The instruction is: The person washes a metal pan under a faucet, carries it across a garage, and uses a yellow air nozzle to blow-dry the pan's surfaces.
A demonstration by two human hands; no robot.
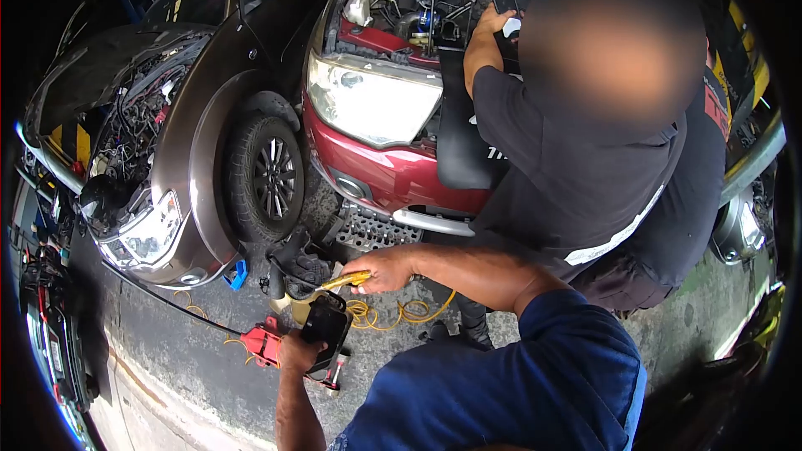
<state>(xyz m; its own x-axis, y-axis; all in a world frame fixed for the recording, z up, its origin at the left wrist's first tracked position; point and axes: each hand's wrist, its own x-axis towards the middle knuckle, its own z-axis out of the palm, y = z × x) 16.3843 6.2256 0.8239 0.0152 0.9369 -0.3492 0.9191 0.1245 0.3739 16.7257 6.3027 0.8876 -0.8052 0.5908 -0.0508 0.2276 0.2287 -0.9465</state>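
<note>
In the head view, writing is sparse. Near 1 o'clock, at the top edge, pale capitals seem to begin "MC"; the rest is uncertain. Towards 2 o'clock, a dark cover [469, 125] draped on the front of the red car [393, 169] bears white lettering, mostly hidden, perhaps starting with "T". Between 2 and 3 o'clock, a red patch [716, 107] on dark cloth carries marks too small to read. At 3 o'clock, a white strip [614, 238] runs along the hem of the co-worker's dark shirt [593, 159], illegible from here.

The person's right arm crosses from 4 o'clock, its forearm pointing to 9. The right hand [380, 271], just past 6 o'clock, is closed around a yellow-handled tool [347, 280], whose front end points to 8 o'clock near a black boxy part [328, 326]; whether they touch cannot be told. That part lies at 7 o'clock, tilted, above the floor. The left forearm rises from the bottom edge towards 12, and the left hand [299, 352] is clamped on the part's near edge, thumb on top.

A coiled yellow hose [359, 314] shows beside the part, towards its 3 o'clock; a red jack [263, 342] shows towards its 9 o'clock.
</note>
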